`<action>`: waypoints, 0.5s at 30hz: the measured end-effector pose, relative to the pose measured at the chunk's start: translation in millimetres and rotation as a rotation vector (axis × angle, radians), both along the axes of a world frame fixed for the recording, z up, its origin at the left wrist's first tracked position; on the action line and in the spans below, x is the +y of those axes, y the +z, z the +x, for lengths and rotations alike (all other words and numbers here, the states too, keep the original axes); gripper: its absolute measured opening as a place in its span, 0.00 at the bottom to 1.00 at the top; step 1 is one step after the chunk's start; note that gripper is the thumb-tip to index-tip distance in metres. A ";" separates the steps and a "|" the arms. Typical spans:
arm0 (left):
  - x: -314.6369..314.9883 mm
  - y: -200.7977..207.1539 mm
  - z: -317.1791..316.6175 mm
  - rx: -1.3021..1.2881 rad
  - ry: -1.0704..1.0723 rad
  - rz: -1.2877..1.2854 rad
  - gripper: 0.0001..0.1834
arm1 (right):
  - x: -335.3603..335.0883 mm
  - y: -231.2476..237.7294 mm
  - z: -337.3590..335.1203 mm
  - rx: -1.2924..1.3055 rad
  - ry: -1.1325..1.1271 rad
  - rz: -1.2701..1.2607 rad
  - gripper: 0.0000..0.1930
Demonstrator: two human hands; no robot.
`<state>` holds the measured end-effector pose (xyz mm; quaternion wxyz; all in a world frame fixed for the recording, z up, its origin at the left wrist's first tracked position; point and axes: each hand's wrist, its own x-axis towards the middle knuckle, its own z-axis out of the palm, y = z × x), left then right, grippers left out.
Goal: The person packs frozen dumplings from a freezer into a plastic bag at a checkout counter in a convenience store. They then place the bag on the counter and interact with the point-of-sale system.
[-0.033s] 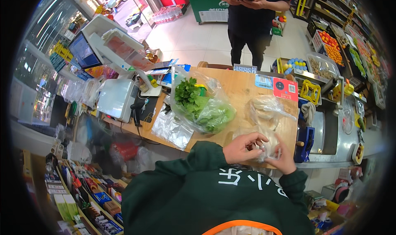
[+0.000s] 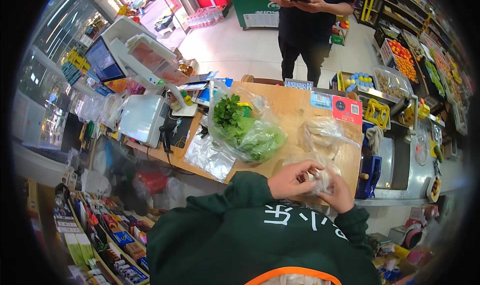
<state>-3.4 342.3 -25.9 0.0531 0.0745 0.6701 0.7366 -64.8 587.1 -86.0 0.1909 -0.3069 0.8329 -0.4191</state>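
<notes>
Over the near right edge of the wooden counter [image 2: 305, 100], both of my hands work at a thin clear plastic bag [image 2: 324, 181] with something pale in it. My left hand [image 2: 292, 180] has curled fingers pinching the gathered plastic. From the right, my right hand [image 2: 340, 194] pinches the same plastic between thumb and fingers. Just beyond my hands lies another clear bag [image 2: 325, 131] with pale, rounded pieces inside; what they are I cannot tell. To the left a larger clear bag [image 2: 257, 140] holds leafy green vegetables [image 2: 232, 116].
A flattened silvery plastic sheet [image 2: 210, 157] lies at the counter's near left edge. Farther left are a handheld scanner [image 2: 166, 137] and a scale with a screen [image 2: 103, 60]. A sink [image 2: 392, 160] adjoins on the right. Across the counter stands a person [image 2: 307, 25] holding a phone.
My right hand has shifted slightly left, closer to my left hand, and its fingers have drawn in on the plastic. The bags on the counter look unmoved.
</notes>
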 end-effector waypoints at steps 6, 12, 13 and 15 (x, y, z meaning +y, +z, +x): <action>-100.8 25.3 14.6 0.081 0.650 -0.133 0.13 | -36.2 -1.3 -0.4 0.088 -0.103 -0.297 0.05; -169.5 16.7 49.3 0.099 0.646 -0.089 0.09 | -48.1 35.2 8.4 0.151 -0.177 -0.181 0.03; -171.4 12.5 53.1 0.047 0.549 -0.055 0.10 | -57.7 43.4 15.2 0.136 -0.158 -0.163 0.03; -184.8 6.4 65.9 0.054 0.304 -0.248 0.12 | -81.0 57.5 26.6 0.133 -0.169 -0.235 0.04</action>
